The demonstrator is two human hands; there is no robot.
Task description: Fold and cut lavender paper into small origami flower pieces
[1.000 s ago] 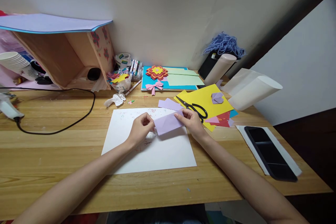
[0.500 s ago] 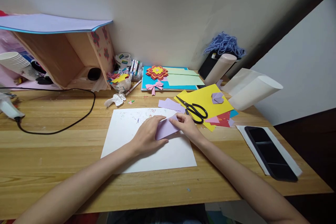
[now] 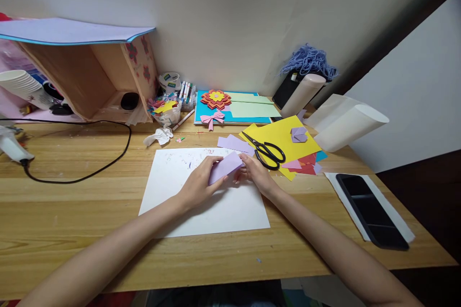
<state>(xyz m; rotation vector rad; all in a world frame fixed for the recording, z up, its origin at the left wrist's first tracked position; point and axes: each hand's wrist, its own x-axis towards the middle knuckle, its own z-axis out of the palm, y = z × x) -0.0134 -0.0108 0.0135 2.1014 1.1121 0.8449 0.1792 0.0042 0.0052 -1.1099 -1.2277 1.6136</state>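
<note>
While the fingers (image 3: 213,159) of the left hand (image 3: 196,182) span the purple paper (image 3: 225,169), they hold it across its width, opened just that far, with the thumb along the near edge and the other digits at the far one. The right hand (image 3: 257,172) meets the paper's right end; its fingers are partly curled, the upper tip at the corner and the lower ones bent beneath, and whether they pinch it cannot be told. The paper is tilted between both hands, over the white sheet (image 3: 216,216); contact with that sheet is hidden.

At the sheet's far edge lie purple strips (image 3: 232,143), near the black-handled scissors (image 3: 268,153), whose blades point left and away. Just beyond, yellow paper (image 3: 279,129) bears a folded purple piece (image 3: 298,135), with coloured scraps (image 3: 306,168) at its near right side. Farther right, a phone (image 3: 370,211) rests on a white slip (image 3: 394,216).

Toward the wall, a layered flower (image 3: 216,97), a pink bow (image 3: 212,119) and green paper (image 3: 252,109) lie together. Left of these are a crumpled tissue (image 3: 160,136) and a flower-patterned box (image 3: 144,69); a black cord (image 3: 126,146) loops across the table (image 3: 90,211).
</note>
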